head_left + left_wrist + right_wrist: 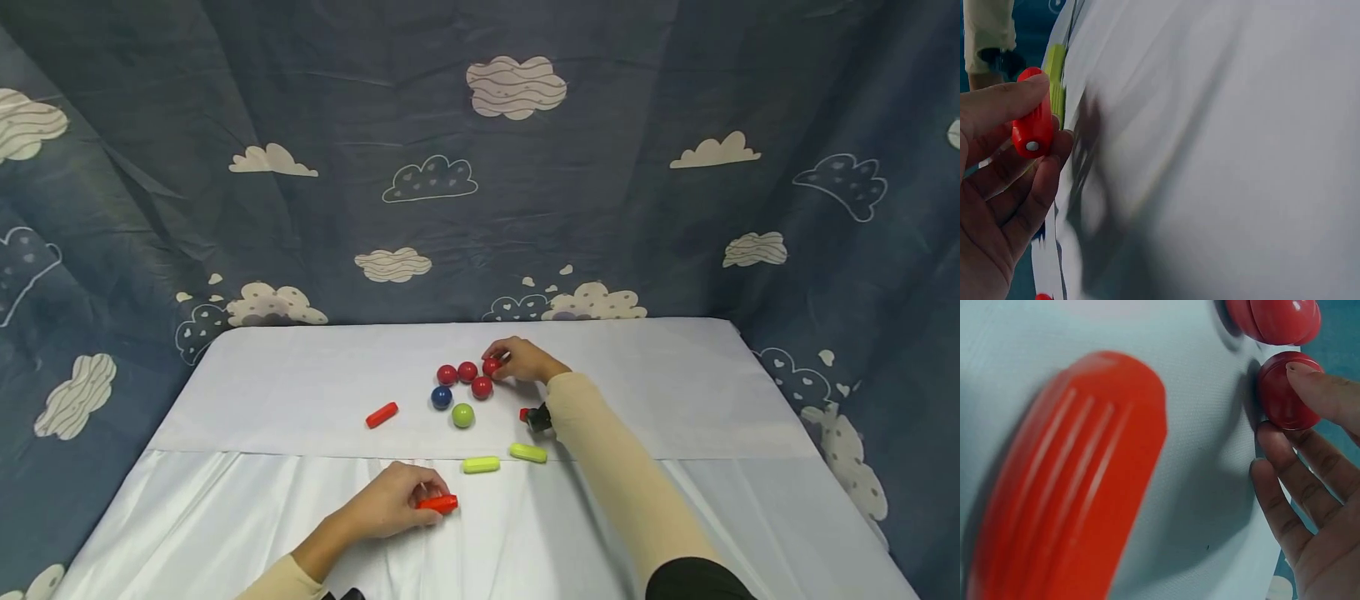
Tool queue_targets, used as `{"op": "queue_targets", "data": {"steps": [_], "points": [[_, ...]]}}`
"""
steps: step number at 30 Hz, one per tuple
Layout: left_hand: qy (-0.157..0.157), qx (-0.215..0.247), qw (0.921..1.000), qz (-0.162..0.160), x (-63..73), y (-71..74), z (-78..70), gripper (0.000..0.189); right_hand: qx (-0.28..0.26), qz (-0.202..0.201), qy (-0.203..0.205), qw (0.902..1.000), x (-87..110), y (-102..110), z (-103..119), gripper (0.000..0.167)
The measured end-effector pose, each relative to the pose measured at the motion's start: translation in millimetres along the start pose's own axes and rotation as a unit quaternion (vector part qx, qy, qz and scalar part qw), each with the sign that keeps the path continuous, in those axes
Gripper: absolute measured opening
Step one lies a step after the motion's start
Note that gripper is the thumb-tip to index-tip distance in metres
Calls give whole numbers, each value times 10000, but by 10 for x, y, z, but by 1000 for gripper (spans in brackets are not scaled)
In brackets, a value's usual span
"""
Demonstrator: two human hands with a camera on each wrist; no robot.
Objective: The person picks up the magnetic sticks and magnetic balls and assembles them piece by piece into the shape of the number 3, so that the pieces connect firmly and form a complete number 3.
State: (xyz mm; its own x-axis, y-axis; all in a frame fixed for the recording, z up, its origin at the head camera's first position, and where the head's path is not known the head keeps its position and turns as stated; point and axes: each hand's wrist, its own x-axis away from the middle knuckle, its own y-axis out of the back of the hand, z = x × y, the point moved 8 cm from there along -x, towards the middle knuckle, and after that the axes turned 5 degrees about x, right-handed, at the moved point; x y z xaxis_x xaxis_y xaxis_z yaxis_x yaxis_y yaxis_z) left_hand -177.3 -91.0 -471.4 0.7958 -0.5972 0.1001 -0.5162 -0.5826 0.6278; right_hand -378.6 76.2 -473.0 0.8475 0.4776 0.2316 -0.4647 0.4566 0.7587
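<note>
The left hand (397,500) grips a red stick (442,504) between thumb and fingers, raised clear of the bench (285,375). The pinch crosses the stick's sides, probably because its rounded form could turn; one end (marked with a white dot) is exposed. The right hand (525,361) pinches a red ball (491,367) toward the far edge of the bench, thumb opposing fingers, a hold suited to an object that could roll. This ball sits just beside three other red balls (467,372); a blue ball (442,397) and a green ball (462,415) lie nearer the person. Pose: the right arm (622,475) extends well forward, fingers directed leftward; the left hand works closer in, fingers directed rightward.
</note>
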Motion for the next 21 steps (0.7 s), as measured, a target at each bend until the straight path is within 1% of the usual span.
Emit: {"op": "queue_targets", "data": {"steps": [3, 7, 11, 15, 21], "points": [[-7, 145, 9997, 176, 19, -101, -59, 24, -31, -16, -47, 10000, -11, -16, -12, 33], [76, 257, 9987, 443, 37, -234, -110, 24, -55, -30, -66, 10000, -22, -22, -17, 34], [94, 413, 9972, 622, 40, -335, -118, 22, -71, -37, -55, 10000, -24, -14, 2, 34], [102, 669, 9957, 632, 21, -372, -83, 20, -87, -39, -107, 9999, -26, -12, 16, 34], [147, 1169, 9913, 594, -16, -367, -29, 17, 54, -17, -111, 9999, -14, -18, 23, 34]]}}
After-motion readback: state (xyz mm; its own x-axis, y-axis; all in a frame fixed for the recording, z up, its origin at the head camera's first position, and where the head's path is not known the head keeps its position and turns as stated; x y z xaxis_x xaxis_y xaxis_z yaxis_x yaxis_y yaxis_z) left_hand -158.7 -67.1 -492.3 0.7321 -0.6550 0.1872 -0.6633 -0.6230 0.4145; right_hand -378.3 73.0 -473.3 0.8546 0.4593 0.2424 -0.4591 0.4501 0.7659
